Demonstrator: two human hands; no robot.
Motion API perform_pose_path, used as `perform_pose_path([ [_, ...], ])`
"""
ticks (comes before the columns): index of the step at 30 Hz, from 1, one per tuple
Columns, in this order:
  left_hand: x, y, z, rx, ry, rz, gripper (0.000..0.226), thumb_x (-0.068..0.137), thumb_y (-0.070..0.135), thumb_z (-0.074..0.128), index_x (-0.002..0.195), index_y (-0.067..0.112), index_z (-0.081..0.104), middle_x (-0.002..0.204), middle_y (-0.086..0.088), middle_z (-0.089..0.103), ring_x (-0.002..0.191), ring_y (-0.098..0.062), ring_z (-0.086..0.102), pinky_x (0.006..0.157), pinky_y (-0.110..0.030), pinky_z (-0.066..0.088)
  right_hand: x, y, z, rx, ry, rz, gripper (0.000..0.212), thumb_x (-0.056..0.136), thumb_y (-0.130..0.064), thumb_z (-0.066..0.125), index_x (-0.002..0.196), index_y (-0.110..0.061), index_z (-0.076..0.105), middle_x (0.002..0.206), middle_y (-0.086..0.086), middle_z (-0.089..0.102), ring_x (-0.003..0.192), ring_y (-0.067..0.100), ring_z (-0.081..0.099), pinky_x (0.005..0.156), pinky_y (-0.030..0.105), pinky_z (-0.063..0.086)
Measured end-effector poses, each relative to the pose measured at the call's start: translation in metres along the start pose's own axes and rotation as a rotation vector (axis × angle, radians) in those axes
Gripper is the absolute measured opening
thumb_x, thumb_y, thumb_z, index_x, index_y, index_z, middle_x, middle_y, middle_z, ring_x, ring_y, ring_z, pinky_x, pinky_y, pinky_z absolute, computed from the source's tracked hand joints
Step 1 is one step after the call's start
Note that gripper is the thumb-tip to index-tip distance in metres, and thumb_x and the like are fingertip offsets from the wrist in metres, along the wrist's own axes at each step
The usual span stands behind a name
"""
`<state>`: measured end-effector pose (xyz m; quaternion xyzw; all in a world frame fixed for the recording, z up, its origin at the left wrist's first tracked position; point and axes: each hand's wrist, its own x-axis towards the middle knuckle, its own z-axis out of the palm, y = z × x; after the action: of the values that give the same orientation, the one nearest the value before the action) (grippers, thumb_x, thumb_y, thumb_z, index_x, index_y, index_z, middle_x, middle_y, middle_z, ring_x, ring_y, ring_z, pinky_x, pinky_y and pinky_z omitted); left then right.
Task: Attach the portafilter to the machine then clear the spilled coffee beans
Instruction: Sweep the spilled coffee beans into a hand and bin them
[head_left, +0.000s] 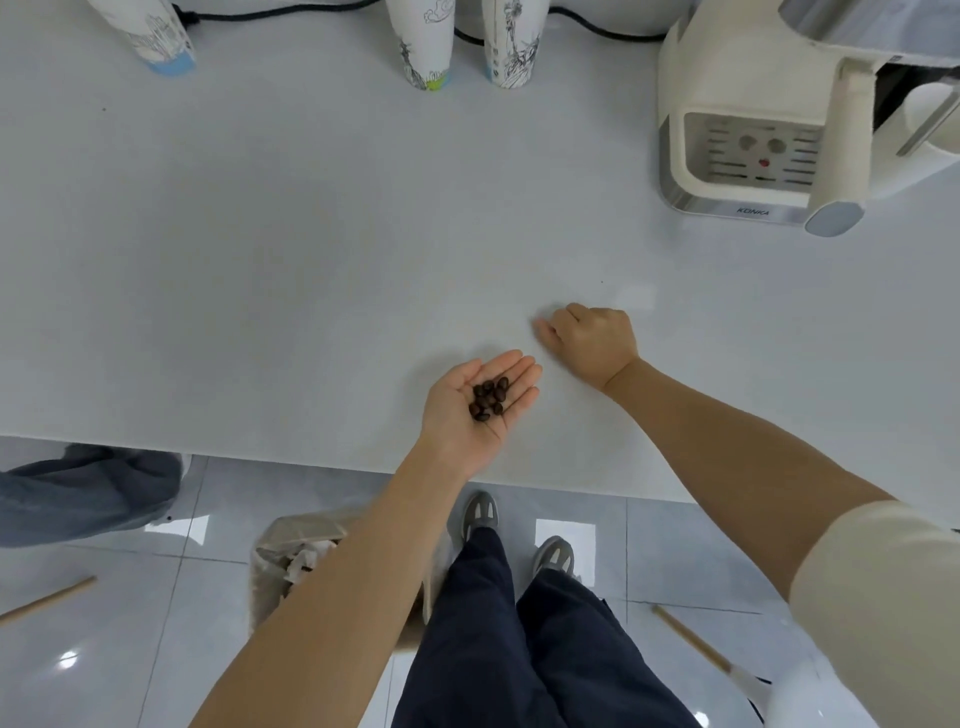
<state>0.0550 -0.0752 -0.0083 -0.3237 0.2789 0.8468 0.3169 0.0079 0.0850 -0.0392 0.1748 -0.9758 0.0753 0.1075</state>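
Observation:
Several dark coffee beans (488, 398) lie in the palm of my left hand (475, 410), which is held palm up and flat just above the white table (260, 260) near its front edge. My right hand (592, 340) rests on the table a little to the right and further back, fingers curled under; whether it holds anything is hidden. The cream espresso machine (753, 130) stands at the back right, and the portafilter handle (844, 156) sticks out from it towards me.
Three printed paper cups (423, 47) stand upside down along the back edge, with a black cable (597, 28) behind them. Below the table sit a lined waste bin (296, 556) and my shoes on grey tiles. Another person's leg (88, 488) shows at the left.

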Motion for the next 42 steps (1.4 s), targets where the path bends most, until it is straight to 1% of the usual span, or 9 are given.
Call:
perform_pose_path([
  [13, 0.008, -0.006, -0.005, 0.03, 0.036, -0.013, 0.059, 0.096, 0.019, 0.029, 0.064, -0.002, 0.074, 0.074, -0.016, 0.075, 0.086, -0.025, 0.066, 0.072, -0.034, 0.052, -0.001, 0.002, 0.008, 0.076, 0.121, 0.15, 0.054, 0.057, 0.002, 0.083, 0.03, -0.006, 0.037, 0.023, 0.01, 0.04, 0.017, 0.02, 0.037, 0.031, 0.018, 0.035],
  [16, 0.01, -0.003, -0.006, 0.025, 0.049, -0.001, 0.06, 0.096, 0.019, 0.029, 0.064, -0.003, 0.074, 0.073, -0.017, 0.075, 0.087, -0.026, 0.065, 0.073, -0.035, 0.051, -0.002, 0.002, 0.006, 0.118, 0.134, 0.179, 0.062, 0.061, 0.004, 0.08, 0.039, -0.015, 0.025, 0.024, 0.013, 0.04, 0.018, 0.022, 0.038, 0.036, 0.019, 0.03],
  [19, 0.01, -0.003, -0.005, 0.015, 0.056, 0.007, 0.06, 0.096, 0.019, 0.028, 0.064, -0.004, 0.074, 0.075, -0.017, 0.075, 0.088, -0.027, 0.065, 0.074, -0.035, 0.051, 0.005, -0.003, -0.008, 0.195, 0.166, 0.199, 0.06, 0.065, 0.005, 0.076, 0.044, -0.015, 0.024, 0.026, 0.012, 0.03, 0.024, 0.015, 0.026, 0.039, 0.019, 0.029],
  [22, 0.008, -0.005, 0.003, -0.004, 0.042, 0.003, 0.059, 0.096, 0.019, 0.027, 0.067, -0.006, 0.073, 0.075, -0.019, 0.075, 0.089, -0.028, 0.065, 0.075, -0.036, 0.05, 0.016, -0.013, -0.03, 0.287, 0.212, 0.176, 0.054, 0.071, -0.001, 0.069, 0.045, -0.015, 0.024, 0.035, 0.0, 0.019, 0.032, 0.012, 0.019, 0.042, 0.01, 0.013],
  [24, 0.005, -0.006, 0.012, -0.016, 0.014, -0.003, 0.056, 0.096, 0.019, 0.027, 0.07, -0.006, 0.07, 0.075, -0.018, 0.074, 0.091, -0.029, 0.063, 0.076, -0.035, 0.05, 0.02, -0.023, -0.045, 0.349, 0.248, 0.162, 0.05, 0.073, -0.005, 0.064, 0.045, -0.016, 0.024, 0.032, 0.003, 0.02, 0.032, 0.012, 0.018, 0.044, 0.008, 0.009],
  [29, -0.013, -0.007, 0.038, -0.057, -0.046, 0.029, 0.038, 0.093, 0.014, 0.035, 0.075, -0.001, 0.065, 0.076, -0.015, 0.064, 0.075, -0.025, 0.06, 0.065, -0.039, 0.058, 0.016, -0.051, -0.072, 0.387, 0.275, 0.13, 0.05, 0.075, -0.008, 0.061, 0.041, -0.015, 0.026, 0.033, -0.001, 0.022, 0.031, 0.013, 0.02, 0.035, 0.018, 0.021],
  [32, -0.022, -0.008, 0.044, -0.064, -0.022, 0.058, 0.034, 0.092, 0.012, 0.036, 0.069, 0.005, 0.06, 0.066, -0.008, 0.06, 0.066, -0.019, 0.062, 0.056, -0.026, 0.058, 0.008, -0.067, -0.076, 0.374, 0.295, 0.111, 0.05, 0.079, -0.012, 0.059, 0.034, -0.006, 0.037, 0.026, 0.008, 0.035, 0.031, 0.013, 0.019, 0.039, 0.015, 0.021],
  [35, -0.03, -0.012, 0.041, -0.127, -0.052, 0.059, 0.051, 0.094, 0.017, 0.035, 0.05, 0.008, 0.059, 0.046, -0.001, 0.057, 0.046, -0.012, 0.061, 0.045, -0.02, 0.052, 0.001, -0.078, -0.078, 0.36, 0.319, 0.096, 0.048, 0.078, -0.013, 0.057, 0.034, -0.005, 0.04, 0.026, 0.007, 0.039, 0.027, 0.016, 0.022, 0.036, 0.013, 0.02],
  [42, -0.047, -0.015, 0.028, -0.327, -0.132, 0.146, 0.059, 0.094, 0.022, 0.031, 0.048, 0.008, 0.065, 0.048, -0.001, 0.059, 0.046, -0.012, 0.062, 0.049, -0.021, 0.054, -0.005, -0.107, -0.082, 0.373, 0.403, 0.007, 0.047, 0.079, -0.015, 0.05, 0.034, -0.007, 0.041, 0.028, 0.005, 0.04, 0.025, 0.018, 0.035, 0.033, 0.013, 0.021],
])
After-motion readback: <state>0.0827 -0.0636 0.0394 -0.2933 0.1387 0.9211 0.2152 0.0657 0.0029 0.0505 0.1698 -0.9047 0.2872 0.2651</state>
